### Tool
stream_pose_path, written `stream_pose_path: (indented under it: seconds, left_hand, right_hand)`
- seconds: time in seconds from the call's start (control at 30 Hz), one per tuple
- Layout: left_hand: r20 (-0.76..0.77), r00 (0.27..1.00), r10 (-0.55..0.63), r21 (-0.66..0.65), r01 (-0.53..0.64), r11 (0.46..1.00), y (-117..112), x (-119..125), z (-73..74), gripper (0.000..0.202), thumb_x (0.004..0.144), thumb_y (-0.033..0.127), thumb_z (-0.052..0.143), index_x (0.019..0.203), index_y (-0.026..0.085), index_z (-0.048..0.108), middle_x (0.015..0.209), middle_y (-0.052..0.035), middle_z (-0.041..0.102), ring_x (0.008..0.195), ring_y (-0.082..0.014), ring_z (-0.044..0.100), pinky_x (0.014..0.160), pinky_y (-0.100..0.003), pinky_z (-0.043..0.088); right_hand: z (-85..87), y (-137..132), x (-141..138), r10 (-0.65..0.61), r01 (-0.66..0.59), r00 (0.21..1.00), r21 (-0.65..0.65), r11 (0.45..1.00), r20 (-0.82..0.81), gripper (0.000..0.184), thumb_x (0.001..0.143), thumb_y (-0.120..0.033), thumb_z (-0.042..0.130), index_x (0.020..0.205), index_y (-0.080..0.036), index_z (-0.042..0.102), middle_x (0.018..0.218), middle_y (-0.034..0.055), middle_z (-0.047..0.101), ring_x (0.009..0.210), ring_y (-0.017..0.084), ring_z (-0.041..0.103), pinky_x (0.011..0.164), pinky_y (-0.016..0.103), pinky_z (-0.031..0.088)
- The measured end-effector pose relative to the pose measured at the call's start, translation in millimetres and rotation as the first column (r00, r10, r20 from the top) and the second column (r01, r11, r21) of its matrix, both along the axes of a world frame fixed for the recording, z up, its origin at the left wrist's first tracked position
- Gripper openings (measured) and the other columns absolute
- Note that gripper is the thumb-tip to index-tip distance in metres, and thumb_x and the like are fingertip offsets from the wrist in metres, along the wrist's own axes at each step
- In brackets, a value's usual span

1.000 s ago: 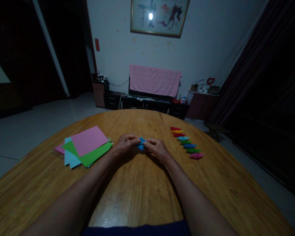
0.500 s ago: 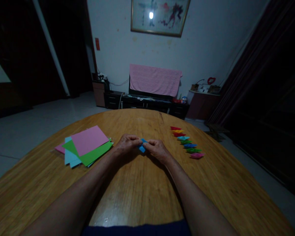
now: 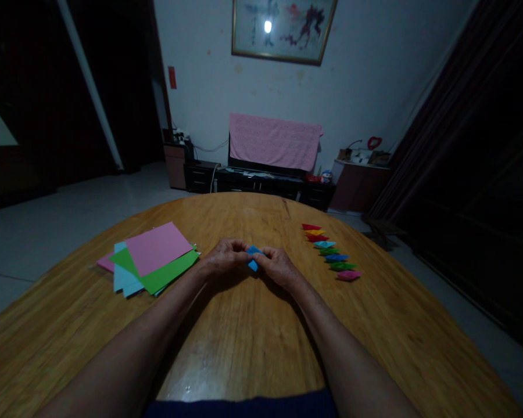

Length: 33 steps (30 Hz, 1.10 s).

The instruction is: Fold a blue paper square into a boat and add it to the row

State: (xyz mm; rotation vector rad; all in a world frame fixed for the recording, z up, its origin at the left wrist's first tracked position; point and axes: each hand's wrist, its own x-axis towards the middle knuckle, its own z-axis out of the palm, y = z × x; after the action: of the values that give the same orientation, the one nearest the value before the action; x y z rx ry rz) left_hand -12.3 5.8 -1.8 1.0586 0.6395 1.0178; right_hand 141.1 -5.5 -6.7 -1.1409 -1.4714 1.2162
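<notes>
Pinching one folded blue paper (image 3: 254,251) between the fingertips (image 3: 246,252) of my left hand (image 3: 226,257) and right hand (image 3: 279,268), I work over the table (image 3: 244,342), with a pile of sheets (image 3: 157,249) in four colours just left and a row of eight folded pieces (image 3: 329,252) farther right.

Blue folded paper piece (image 3: 253,256): between the two hands, less of it showing than a second ago; earlier broad diamond now reduced to a small upper corner and a lower tip beside the fingers; left hand (image 3: 226,256) and right hand (image 3: 279,267): closed in further around it, covering its middle.
</notes>
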Motion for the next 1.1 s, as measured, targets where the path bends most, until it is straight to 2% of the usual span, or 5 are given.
stream_pose_path:
  seconds: [0.17,0.43,0.77,0.93,1.1]
  left_hand:
    - [-0.074,0.996,0.044,-0.032,-0.047,0.998,0,-1,6.1,0.017,0.057,0.013,0.074,0.067,0.014,0.060,0.057,-0.0028,0.062,0.050,-0.0151,0.059,0.054,-0.028,0.046]
    - [-0.011,0.998,-0.067,-0.078,0.066,0.995,2,-10,5.2,0.016,0.057,0.013,0.076,0.071,0.012,0.067,0.057,-0.0037,0.062,0.053,-0.0138,0.058,0.056,-0.027,0.044]
    - [-0.133,0.986,-0.099,-0.060,0.091,0.994,1,-17,15.7,0.022,0.057,0.013,0.070,0.079,0.011,0.073,0.059,-0.0053,0.063,0.049,-0.0109,0.052,0.051,-0.024,0.037]
    - [-0.301,0.954,0.012,-0.017,-0.018,1.000,7,-17,17.2,0.012,0.059,0.019,0.074,0.067,0.012,0.068,0.049,-0.0002,0.055,0.043,-0.0090,0.047,0.045,-0.022,0.033]
    - [-0.199,0.975,0.096,-0.007,-0.099,0.995,-1,-8,17.0,0.013,0.061,0.020,0.073,0.063,0.015,0.062,0.051,-0.0004,0.057,0.045,-0.0106,0.050,0.045,-0.022,0.035]
  right_hand:
    - [-3.4,1,2,0.040,-0.039,0.999,0.009,0.999,-0.025,0.025,0.078,-0.038,0.061,0.067,-0.016,0.057,0.055,-0.0023,0.051,0.047,0.008,0.042,0.045,0.021,0.031]
    - [-12.0,6,6,0.071,-0.073,0.995,-0.023,0.997,-0.073,0.028,0.077,-0.042,0.063,0.068,-0.016,0.056,0.057,-0.0016,0.052,0.048,0.008,0.044,0.046,0.022,0.031]
    - [-4.9,5,6,0.065,-0.072,0.991,-0.058,0.996,-0.120,0.028,0.073,-0.042,0.067,0.069,-0.015,0.061,0.058,-0.0006,0.054,0.049,0.009,0.044,0.047,0.022,0.032]
    - [4.5,-3,3,0.064,-0.065,0.998,-0.040,0.997,-0.012,0.026,0.073,-0.039,0.064,0.065,-0.016,0.058,0.054,-0.0017,0.052,0.048,0.008,0.043,0.045,0.021,0.031]
    - [6.2,-4,0,0.013,-0.012,0.992,-0.010,1.000,0.124,0.021,0.072,-0.034,0.063,0.062,-0.016,0.058,0.054,-0.0024,0.051,0.048,0.008,0.040,0.044,0.020,0.028]
